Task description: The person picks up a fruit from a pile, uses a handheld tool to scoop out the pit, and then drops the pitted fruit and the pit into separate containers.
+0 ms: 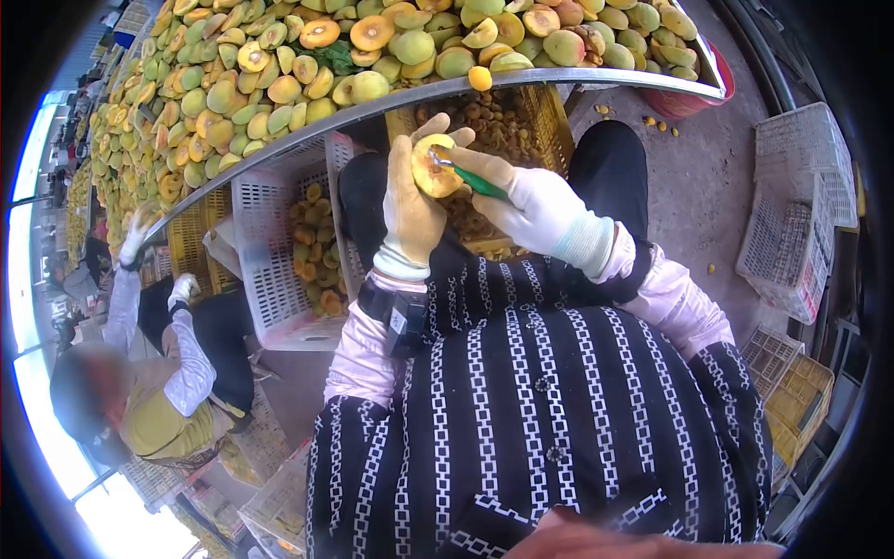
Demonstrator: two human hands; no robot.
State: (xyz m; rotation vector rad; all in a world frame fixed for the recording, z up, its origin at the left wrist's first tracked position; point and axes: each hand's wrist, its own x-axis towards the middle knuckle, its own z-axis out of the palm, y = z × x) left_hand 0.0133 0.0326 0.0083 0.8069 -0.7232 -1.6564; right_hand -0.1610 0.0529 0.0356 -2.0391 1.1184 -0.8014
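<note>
A halved yellow peach rests in my left hand, gloved, with the cut face turned toward my right side. My gloved right hand grips a green-handled pitting tool, its metal end touching the middle of the cut face. Both hands are in front of my knees, just below the rim of a table heaped with peaches, some whole and some cut. Beneath my hands, a yellow crate holds brown pits and scraps.
Left of my knees stands a white crate with peach halves. A co-worker in gloves sits further left. A red tub is under the table's right end. White crates and a yellow crate stand at right.
</note>
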